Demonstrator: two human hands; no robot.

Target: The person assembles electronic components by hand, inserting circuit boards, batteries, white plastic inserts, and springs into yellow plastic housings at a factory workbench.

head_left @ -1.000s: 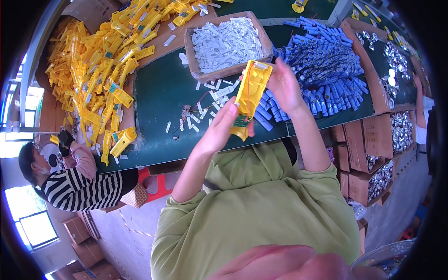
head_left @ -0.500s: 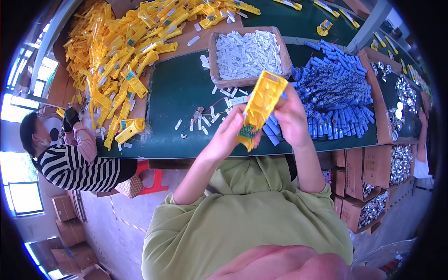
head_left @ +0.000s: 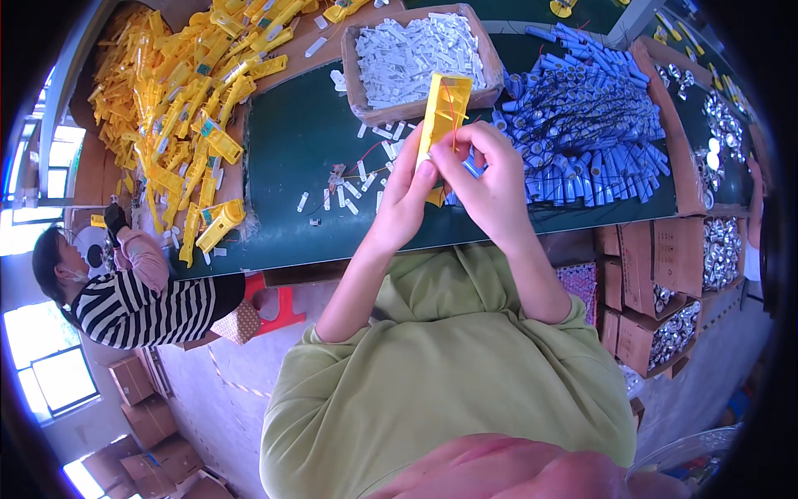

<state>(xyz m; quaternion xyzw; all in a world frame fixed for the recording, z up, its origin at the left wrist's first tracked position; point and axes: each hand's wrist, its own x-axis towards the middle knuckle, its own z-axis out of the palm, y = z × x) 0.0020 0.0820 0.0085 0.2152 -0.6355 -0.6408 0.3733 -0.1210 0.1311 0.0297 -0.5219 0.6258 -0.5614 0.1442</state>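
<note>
Over the near edge of the bench, a yellow plastic flashlight-like housing [head_left: 434,116] is held upright, its hollow ribbed side partly showing. My left hand [head_left: 401,200] is closed round its lower part, thumb along the edge. A thin red wire [head_left: 451,104] runs down the hollow to the fingertips of my right hand [head_left: 490,179], which are pinched together against the housing. Both hands hide the housing's lower end, apart from a bit of yellow below the fingers.
Behind my hands stands a box [head_left: 353,87] of small white plastic strips; loose strips [head_left: 352,187] lie nearby. Yellow housings [head_left: 179,100] are heaped left, blue wired cylinders [head_left: 582,125] right. A person in stripes [head_left: 154,308] sits at left. Cartons [head_left: 644,258] of shiny parts stand at right.
The housing has turned more upright, and its green circuit board is now hidden. My right hand has moved from the housing's side to pinch at its middle. The whole view has shifted.
</note>
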